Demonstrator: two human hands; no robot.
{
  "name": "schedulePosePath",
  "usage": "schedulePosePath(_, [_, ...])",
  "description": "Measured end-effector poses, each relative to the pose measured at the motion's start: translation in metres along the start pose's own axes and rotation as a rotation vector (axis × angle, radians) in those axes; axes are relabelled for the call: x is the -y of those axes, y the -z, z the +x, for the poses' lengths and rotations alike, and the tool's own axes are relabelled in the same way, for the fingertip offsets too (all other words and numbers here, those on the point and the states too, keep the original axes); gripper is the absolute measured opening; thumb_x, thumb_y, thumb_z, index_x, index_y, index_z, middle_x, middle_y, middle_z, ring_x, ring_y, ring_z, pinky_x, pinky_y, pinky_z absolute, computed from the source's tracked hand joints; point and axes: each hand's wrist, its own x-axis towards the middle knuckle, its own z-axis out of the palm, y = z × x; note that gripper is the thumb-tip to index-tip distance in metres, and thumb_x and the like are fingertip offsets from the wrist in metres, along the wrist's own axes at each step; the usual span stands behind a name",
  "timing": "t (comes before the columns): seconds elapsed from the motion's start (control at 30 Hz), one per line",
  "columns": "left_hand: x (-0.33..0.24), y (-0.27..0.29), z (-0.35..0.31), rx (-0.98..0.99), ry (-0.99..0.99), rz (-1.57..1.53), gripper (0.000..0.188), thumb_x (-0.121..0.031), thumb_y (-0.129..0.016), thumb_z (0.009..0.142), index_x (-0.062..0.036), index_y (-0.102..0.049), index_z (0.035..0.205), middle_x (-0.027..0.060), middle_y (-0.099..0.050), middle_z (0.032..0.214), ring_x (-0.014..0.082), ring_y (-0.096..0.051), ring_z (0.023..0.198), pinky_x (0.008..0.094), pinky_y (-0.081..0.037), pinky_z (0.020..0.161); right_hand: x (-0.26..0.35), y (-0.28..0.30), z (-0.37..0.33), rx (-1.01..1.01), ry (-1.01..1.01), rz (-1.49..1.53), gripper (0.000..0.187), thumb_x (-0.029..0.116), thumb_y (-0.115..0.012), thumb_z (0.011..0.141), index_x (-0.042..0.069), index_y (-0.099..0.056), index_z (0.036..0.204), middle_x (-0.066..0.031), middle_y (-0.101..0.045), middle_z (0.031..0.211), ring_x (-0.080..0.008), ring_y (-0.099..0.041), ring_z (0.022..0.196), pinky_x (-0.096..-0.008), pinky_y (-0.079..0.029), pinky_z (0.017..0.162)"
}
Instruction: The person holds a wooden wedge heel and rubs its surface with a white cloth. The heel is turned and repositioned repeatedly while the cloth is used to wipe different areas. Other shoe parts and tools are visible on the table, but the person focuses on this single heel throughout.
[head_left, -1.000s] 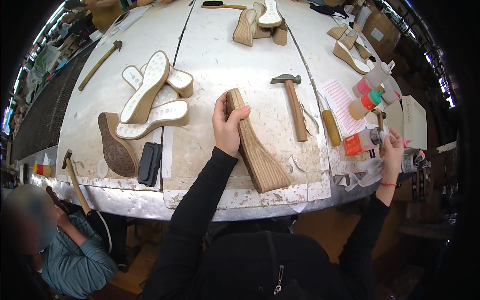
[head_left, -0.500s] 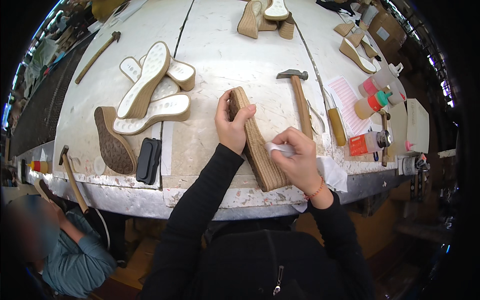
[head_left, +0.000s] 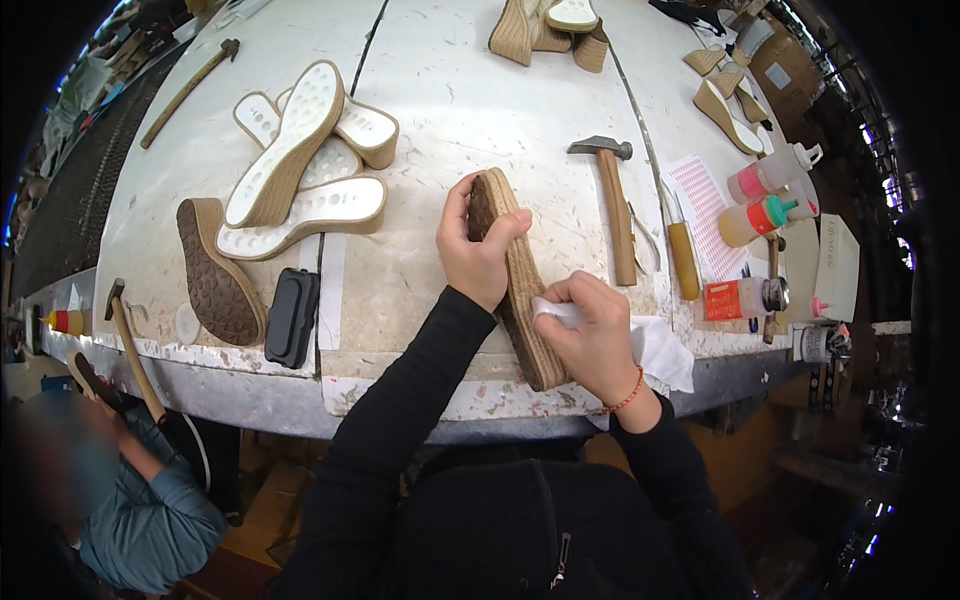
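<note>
A wedge shoe sole (head_left: pixel 522 262) with a ribbed tan side and dark brown patterned bottom stands tilted on its edge near the front of the table. My left hand (head_left: pixel 480 240) is wrapped round its upper end, thumb across the ribbed side. Lower down, my right hand (head_left: pixel 592 335) pinches a wad of white cloth (head_left: pixel 556 312) against that side. More white cloth (head_left: pixel 660 352) spreads over the table beside my right wrist; whether it is the same piece is hidden by the hand.
Several white-topped wedge soles (head_left: pixel 290 150) lie piled at the left, beside a brown-bottomed sole (head_left: pixel 215 275) and a black case (head_left: pixel 293 318). A hammer (head_left: pixel 615 210), an awl-like tool (head_left: pixel 683 260) and squeeze bottles (head_left: pixel 750 220) are at the right. Another person (head_left: pixel 150 510) sits at lower left.
The sole has turned slightly, showing less of its ribbed side low down. My right hand still presses the cloth to it. The whole view has shifted a little.
</note>
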Motion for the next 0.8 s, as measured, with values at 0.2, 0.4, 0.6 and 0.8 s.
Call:
schedulePosePath(0.2, [0.0, 0.0, 0.0, -0.003, -0.011, -0.012, 0.054, -0.012, -0.069, 0.071, 0.0087, -0.05, 0.117, 0.0102, -0.058, 0.098, 0.0138, -0.054, 0.085, 0.0271, -0.046, 0.078, 0.001, -0.003, 0.004, -0.004, -0.001, -0.003, 0.011, 0.004, -0.068, 0.067, 0.002, -0.06, 0.073, -0.0105, -0.056, 0.068, -0.0269, -0.058, 0.059, -0.0336, -0.045, 0.054])
schedulePosePath(0.4, [0.001, 0.0, 0.001, 0.001, -0.037, -0.007, 0.054, -0.011, -0.068, 0.071, 0.0091, -0.049, 0.118, 0.0099, -0.058, 0.097, 0.014, -0.055, 0.083, 0.0263, -0.047, 0.076, 0.001, -0.006, 0.007, -0.032, 0.048, 0.011, 0.01, 0.0, -0.067, 0.065, -0.001, -0.059, 0.071, -0.0104, -0.056, 0.065, -0.0235, -0.056, 0.057, -0.0307, -0.043, 0.053])
schedulePosePath(0.6, [-0.007, -0.003, -0.003, 0.033, 0.023, -0.047, 0.055, -0.01, -0.068, 0.072, 0.009, -0.047, 0.119, 0.0103, -0.057, 0.098, 0.0144, -0.055, 0.086, 0.0266, -0.047, 0.078, -0.001, 0.001, 0.001, 0.004, 0.039, -0.008, 0.01, 0.0, -0.067, 0.065, 0.0, -0.059, 0.071, -0.0109, -0.056, 0.065, -0.0241, -0.057, 0.058, -0.0311, -0.043, 0.053])
schedulePosePath(0.8, [-0.002, 0.0, 0.001, 0.025, -0.002, -0.04, 0.055, -0.011, -0.068, 0.072, 0.0086, -0.047, 0.119, 0.0104, -0.056, 0.101, 0.0137, -0.054, 0.087, 0.0264, -0.046, 0.078, -0.001, 0.0, 0.001, 0.029, 0.014, -0.01, 0.011, 0.0, -0.067, 0.065, -0.001, -0.058, 0.072, -0.0111, -0.057, 0.067, -0.0247, -0.058, 0.059, -0.0318, -0.044, 0.055])
